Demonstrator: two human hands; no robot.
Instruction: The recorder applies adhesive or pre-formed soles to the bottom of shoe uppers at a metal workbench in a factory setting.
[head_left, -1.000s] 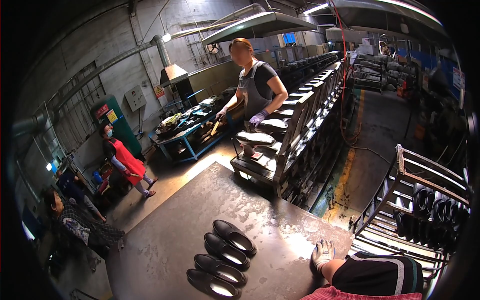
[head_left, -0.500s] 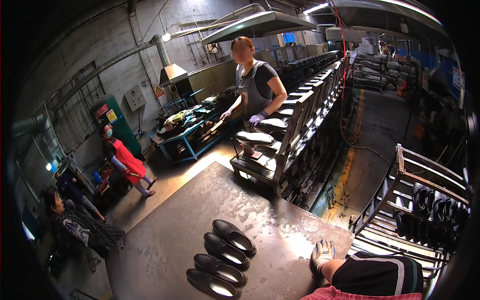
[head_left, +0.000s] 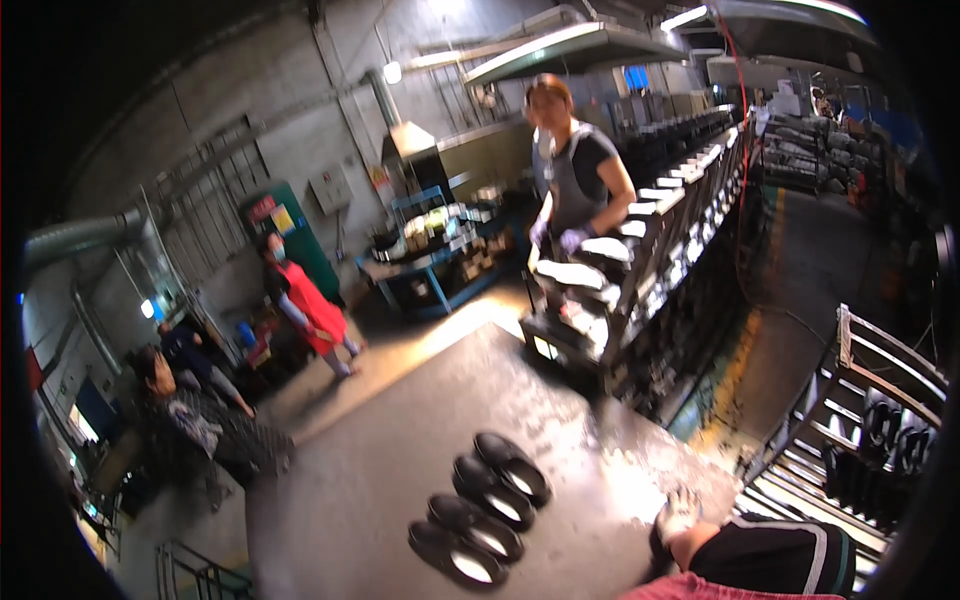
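My right hand (head_left: 679,512), in a pale glove, lies on the right edge of a grey tabletop (head_left: 370,450). Its fingers are stretched out and seem to hold nothing, though the picture is blurred. The arm comes in from the lower right in a black sleeve (head_left: 770,560) with a light stripe. My left hand is out of view. To the left of my hand, several black slip-on shoes (head_left: 465,527) stand side by side in a slanting row, apart from it. Their openings face toward the lower right and show pale insides.
Beyond the table a co-worker in a grey apron (head_left: 578,190) stands at a long rack line (head_left: 680,230) bearing shoes. A person in a red apron (head_left: 312,308) is at left, near another seated person (head_left: 205,425). A metal rack (head_left: 845,350) with black shoes stands at right.
The whole view has shifted, so the scene sits farther right, and it is more blurred. My right hand stays on the table edge. The co-worker's head and arms have moved slightly.
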